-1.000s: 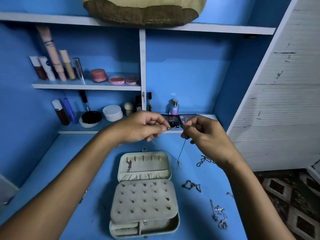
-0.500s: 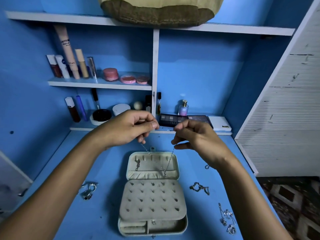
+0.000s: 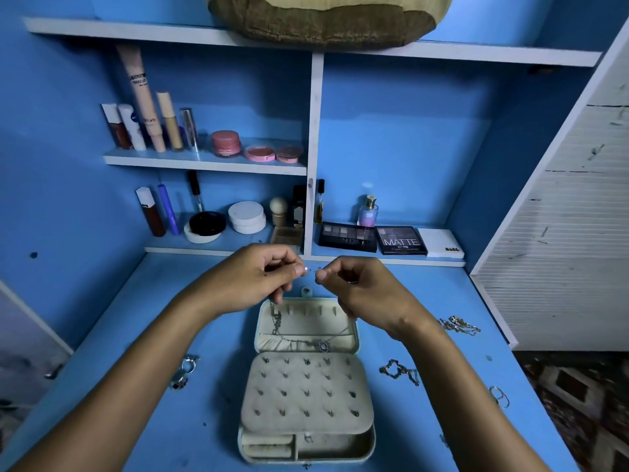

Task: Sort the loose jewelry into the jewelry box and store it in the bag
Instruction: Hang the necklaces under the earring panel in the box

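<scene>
Both hands up at frame centre, above the open lid of the jewelry box (image 3: 306, 383). Left hand (image 3: 252, 281) and right hand (image 3: 360, 294) each have fingers curled, thumb and forefinger pinching an end of a thin necklace (image 3: 321, 345); fingertips nearly meet. The chain drops from both pinches into the lid, pendant resting at the lid's lower edge against the gathered pocket. A second chain hangs on a hook at the lid's left side.

Box sits open on the blue table (image 3: 136, 386), centre-bottom of frame; peg-studded insert panel over the base, small compartments showing at the near edge.

Loose pieces on the table: rings (image 3: 185, 371) left of the box, a chain (image 3: 400, 371) just right of it, gold chain (image 3: 459, 324) further right near the white cabinet, a hoop (image 3: 499, 396) at lower right.

Bag (image 3: 321, 18) on the top shelf, upper centre. Cosmetics on the shelves behind.
</scene>
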`<state>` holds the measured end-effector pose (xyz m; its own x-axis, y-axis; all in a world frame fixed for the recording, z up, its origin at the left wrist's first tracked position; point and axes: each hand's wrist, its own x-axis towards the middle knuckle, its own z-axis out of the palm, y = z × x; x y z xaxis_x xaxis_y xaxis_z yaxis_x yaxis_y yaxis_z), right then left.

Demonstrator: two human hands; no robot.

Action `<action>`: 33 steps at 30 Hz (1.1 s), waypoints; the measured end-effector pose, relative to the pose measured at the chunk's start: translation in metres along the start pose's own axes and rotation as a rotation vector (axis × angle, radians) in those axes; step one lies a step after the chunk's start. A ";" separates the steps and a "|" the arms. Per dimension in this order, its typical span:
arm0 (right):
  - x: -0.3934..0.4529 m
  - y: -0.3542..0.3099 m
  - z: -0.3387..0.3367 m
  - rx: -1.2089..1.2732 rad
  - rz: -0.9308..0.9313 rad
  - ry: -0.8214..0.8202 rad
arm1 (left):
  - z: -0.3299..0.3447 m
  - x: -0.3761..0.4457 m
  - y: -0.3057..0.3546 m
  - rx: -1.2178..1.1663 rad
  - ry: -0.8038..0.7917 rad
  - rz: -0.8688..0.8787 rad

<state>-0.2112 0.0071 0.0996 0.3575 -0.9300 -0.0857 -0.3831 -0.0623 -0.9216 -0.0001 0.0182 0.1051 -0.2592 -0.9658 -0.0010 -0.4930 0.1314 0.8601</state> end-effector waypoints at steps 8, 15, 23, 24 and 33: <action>0.025 0.025 0.024 -0.312 0.050 0.119 | 0.014 -0.005 -0.036 0.160 0.107 -0.069; 0.044 0.038 0.045 -0.448 0.060 0.185 | 0.017 -0.002 -0.054 0.536 0.100 0.007; 0.051 0.044 0.063 -0.593 0.122 0.226 | 0.025 0.004 -0.053 0.885 0.013 -0.020; 0.052 0.045 0.065 -0.605 0.129 0.229 | 0.026 0.005 -0.053 0.905 0.000 -0.031; 0.051 0.043 0.069 -0.649 0.161 0.234 | 0.032 0.012 -0.046 0.930 -0.061 -0.129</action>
<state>-0.1507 -0.0184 0.0292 0.0896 -0.9946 -0.0515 -0.8721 -0.0534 -0.4864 -0.0077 0.0075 0.0494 -0.1867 -0.9754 -0.1168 -0.9795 0.1757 0.0987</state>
